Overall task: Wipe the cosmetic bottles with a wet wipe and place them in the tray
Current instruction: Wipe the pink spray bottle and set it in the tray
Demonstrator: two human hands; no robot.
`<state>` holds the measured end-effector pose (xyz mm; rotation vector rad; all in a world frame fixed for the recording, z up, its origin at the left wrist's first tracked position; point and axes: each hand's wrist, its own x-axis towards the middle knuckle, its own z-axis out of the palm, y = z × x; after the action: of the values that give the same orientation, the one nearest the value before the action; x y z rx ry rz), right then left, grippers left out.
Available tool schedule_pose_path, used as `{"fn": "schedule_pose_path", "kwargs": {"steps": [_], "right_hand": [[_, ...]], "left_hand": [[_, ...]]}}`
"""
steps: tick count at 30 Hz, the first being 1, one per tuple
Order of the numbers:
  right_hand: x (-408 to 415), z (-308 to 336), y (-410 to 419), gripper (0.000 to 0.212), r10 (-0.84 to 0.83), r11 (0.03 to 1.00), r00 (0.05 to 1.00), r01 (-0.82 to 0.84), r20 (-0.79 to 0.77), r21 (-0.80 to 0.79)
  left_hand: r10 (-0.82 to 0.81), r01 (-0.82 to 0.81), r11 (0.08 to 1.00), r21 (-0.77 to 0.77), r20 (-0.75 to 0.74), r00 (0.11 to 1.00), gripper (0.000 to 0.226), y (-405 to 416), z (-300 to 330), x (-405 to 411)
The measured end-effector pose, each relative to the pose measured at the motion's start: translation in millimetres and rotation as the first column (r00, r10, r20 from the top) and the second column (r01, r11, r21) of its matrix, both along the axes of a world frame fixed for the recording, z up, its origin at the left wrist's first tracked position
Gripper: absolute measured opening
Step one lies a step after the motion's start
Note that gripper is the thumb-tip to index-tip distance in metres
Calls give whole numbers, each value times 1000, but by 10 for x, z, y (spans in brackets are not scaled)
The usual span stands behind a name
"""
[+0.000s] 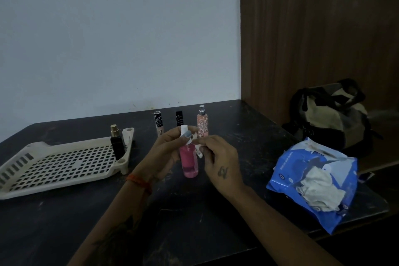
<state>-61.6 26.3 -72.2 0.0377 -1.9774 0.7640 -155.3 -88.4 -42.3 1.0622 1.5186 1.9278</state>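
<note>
Nearest the camera, two bare forearms reach over the dark table [216, 222] and meet above its middle. The left hand [170, 149], with an orange thread at the wrist, curls around the upper part of a pink bottle [190, 163], thumb across the neck just under the white cap. The right hand [220, 162] pinches a small white wet wipe [197, 147] against the bottle's right side near the shoulder. The bottle is held upright just above the table or resting on it, I cannot tell which; its long axis runs vertically, cap up and base down. It looks like a light, stiff plastic or glass cylinder half full of liquid, likely slick once damp, so a hold around the neck and shoulder seems safest while the soft, limp wipe runs down the smooth body. To the right lies a torn blue wipe pack [311, 181] with crumpled white wipes spilling from it. To the left sits the beige slotted tray [54, 170], with a black bottle [117, 142] with a gold cap standing upright in its far right corner. Behind the hands three more stand in a row: a black-capped tube [158, 124], a black-topped bottle [179, 118] and a peach spray bottle [202, 123]. Farther right, a bag [330, 114] rests by the wooden panel.
</note>
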Motion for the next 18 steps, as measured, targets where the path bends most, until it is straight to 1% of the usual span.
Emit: {"fn": "schedule_pose_path", "kwargs": {"steps": [4,8,14,15,16,18], "right_hand": [[-12,7,4,19,-14,1000,1000,15,26,-24],[-31,2,5,20,27,997,998,-23,58,-76],[-66,-19,36,25,145,967,966,-92,216,-236],[-57,-16,36,25,130,967,967,-76,217,-242],[-47,-11,35,25,87,972,980,-44,177,-232],[-23,1,28,22,1,981,1000,3,22,-192]], "left_hand": [[59,-62,997,-47,-52,997,25,-33,-5,-42],[113,-124,988,-90,-112,987,21,-64,9,-59],[138,-146,985,-93,-90,986,24,-100,10,-97],[146,-154,984,-90,-87,985,25,-103,8,-102],[152,-160,983,-89,-88,984,26,-99,6,-104],[153,-161,983,-82,-98,983,27,-82,5,-92]]}}
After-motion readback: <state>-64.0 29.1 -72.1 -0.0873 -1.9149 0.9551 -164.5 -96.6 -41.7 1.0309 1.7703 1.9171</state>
